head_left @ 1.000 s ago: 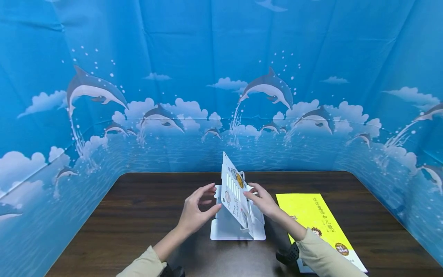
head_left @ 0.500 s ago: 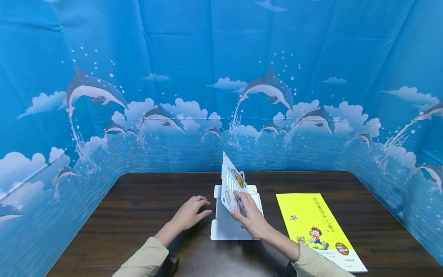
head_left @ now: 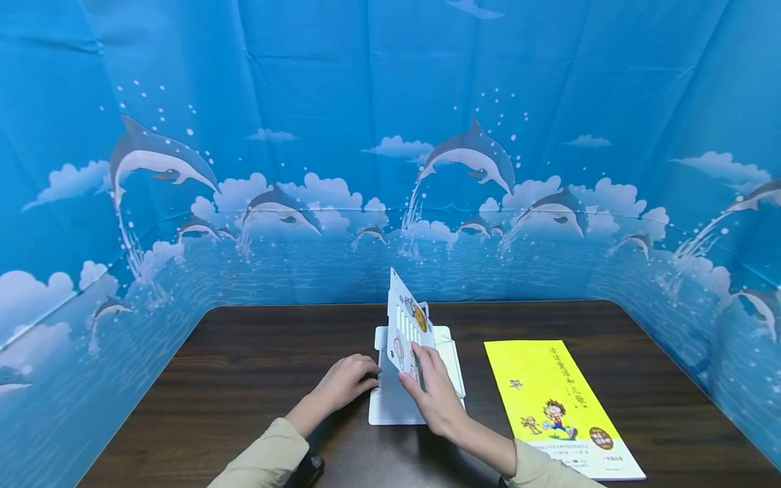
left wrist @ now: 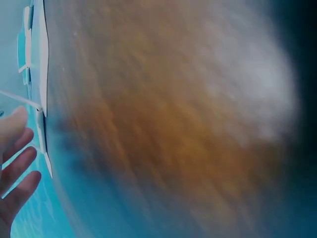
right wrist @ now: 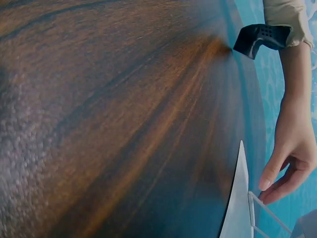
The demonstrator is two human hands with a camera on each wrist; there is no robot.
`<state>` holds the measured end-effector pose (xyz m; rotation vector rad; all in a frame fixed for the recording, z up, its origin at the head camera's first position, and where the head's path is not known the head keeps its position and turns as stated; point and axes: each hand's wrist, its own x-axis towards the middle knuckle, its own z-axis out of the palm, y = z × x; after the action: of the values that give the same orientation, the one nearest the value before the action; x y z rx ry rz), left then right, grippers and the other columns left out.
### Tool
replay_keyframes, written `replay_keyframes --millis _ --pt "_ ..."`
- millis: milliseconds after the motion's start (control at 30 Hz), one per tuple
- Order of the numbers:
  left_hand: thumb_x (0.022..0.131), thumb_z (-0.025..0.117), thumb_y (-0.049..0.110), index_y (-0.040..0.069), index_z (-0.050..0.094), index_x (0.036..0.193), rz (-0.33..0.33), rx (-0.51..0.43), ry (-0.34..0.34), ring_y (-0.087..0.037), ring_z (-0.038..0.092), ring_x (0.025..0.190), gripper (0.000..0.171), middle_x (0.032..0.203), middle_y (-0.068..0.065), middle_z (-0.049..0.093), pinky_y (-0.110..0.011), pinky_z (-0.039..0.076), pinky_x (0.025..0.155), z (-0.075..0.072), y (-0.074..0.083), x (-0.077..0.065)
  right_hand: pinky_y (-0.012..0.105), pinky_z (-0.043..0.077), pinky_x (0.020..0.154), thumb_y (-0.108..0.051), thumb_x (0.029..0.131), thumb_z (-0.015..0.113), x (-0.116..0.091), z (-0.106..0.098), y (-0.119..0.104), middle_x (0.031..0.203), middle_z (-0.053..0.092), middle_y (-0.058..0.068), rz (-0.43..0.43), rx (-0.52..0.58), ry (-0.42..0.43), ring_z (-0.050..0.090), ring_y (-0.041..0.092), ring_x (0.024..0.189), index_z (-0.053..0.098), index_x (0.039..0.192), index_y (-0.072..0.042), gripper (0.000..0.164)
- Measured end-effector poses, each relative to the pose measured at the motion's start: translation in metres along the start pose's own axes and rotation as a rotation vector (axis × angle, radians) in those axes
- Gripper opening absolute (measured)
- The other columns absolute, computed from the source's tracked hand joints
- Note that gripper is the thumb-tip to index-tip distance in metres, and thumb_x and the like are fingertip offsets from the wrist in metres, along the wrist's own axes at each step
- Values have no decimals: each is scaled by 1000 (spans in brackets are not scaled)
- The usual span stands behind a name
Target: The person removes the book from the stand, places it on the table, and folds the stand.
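A white book stand (head_left: 399, 403) stands mid-table, its printed panel (head_left: 407, 318) tilted up over the flat base. Cartoon pictures and slots mark the panel's face. My left hand (head_left: 344, 383) is at the base's left edge, fingers bent; in the right wrist view its thumb and fingertips come together at the white frame. My right hand (head_left: 438, 400) lies over the panel's lower part, fingers extended and thumb spread toward the left, hiding some of the print. The left wrist view catches part of the stand and spread fingers (left wrist: 22, 191) at its left side.
A yellow book (head_left: 537, 379) with a cartoon child on its cover lies flat to the right of the stand. Dark wood table (head_left: 274, 339) surrounds both, with a blue dolphin curtain (head_left: 342, 135) behind it.
My right hand has moved from the panel's right edge onto its front. My left hand has drawn back from the panel, then come to the base's left edge. The panel keeps its tilt.
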<state>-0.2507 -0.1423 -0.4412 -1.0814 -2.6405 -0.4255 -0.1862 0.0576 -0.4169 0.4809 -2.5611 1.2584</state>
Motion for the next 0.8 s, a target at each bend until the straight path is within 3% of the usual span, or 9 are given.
replay_keyframes --millis 167,467,800 --pt "76 71 8 8 71 86 -15 -58 -33 -12 60 77 10 82 1 64 -26 50 67 4 2 5 41 39 85 -42 91 44 -1 2 0 128 41 10 14 7 19 43 23 108 38 136 -7 57" --pt "75 69 3 7 70 79 -94 -182 -29 -7 58 68 6 75 2 60 -20 48 58 12 4 7 41 39 86 -41 92 42 -2 5 2 127 42 9 10 11 33 43 24 109 38 136 -6 56" --pt "74 70 2 9 67 75 -104 -147 -9 -6 54 65 7 71 4 58 -22 47 58 12 8 7 41 42 83 -35 93 41 -3 2 6 127 43 9 -24 48 96 45 24 109 40 135 -6 51"
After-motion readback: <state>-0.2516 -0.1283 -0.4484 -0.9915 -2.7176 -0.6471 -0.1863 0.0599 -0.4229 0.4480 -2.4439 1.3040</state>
